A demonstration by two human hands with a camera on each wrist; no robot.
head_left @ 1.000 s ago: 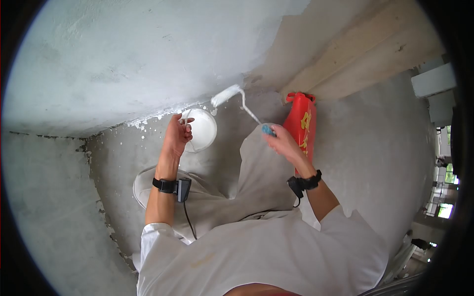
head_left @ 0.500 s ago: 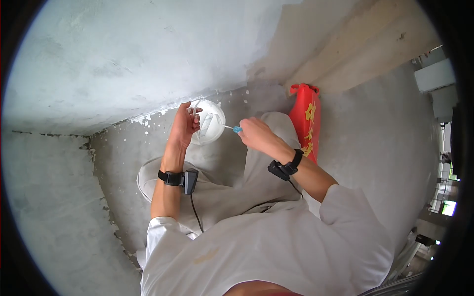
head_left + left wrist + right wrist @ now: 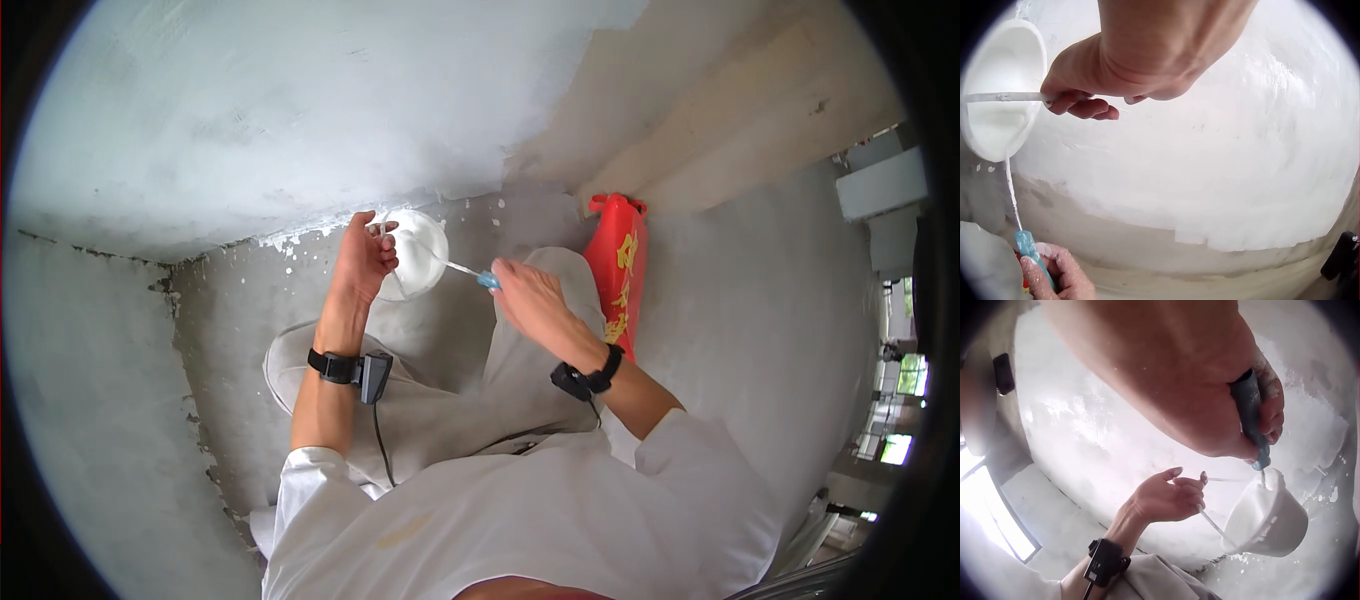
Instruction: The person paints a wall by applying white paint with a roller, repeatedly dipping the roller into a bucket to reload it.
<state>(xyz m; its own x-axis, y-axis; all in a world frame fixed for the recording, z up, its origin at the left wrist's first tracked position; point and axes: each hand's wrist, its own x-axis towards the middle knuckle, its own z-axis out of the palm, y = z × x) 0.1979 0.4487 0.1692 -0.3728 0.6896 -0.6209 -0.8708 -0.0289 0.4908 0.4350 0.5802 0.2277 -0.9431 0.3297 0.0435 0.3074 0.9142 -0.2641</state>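
Observation:
A white plastic bucket (image 3: pixel 1288 528) with pale paint inside stands out beside my left hand (image 3: pixel 362 262). My left fingers grip its thin handle (image 3: pixel 1004 97), which crosses over the bucket's mouth in the left wrist view. From the other side my right hand (image 3: pixel 538 304) holds a paint roller by its teal grip (image 3: pixel 1034 255). The roller's paint-smeared metal rod (image 3: pixel 1011 190) runs over the rim into the bucket, and the roller head is down inside, mostly lost against the white.
A freshly coated pale wall (image 3: pixel 300 110) rises ahead, with a bare brownish part (image 3: pixel 640 110) to its right. A red bag (image 3: pixel 622 265) with yellow lettering stands on the grey floor (image 3: pixel 740 290) beyond the right knee. Paint splashes line the wall's foot.
My right hand has swung left, taking the roller head from the air near the wall down into the bucket. My left hand keeps its hold on the handle.

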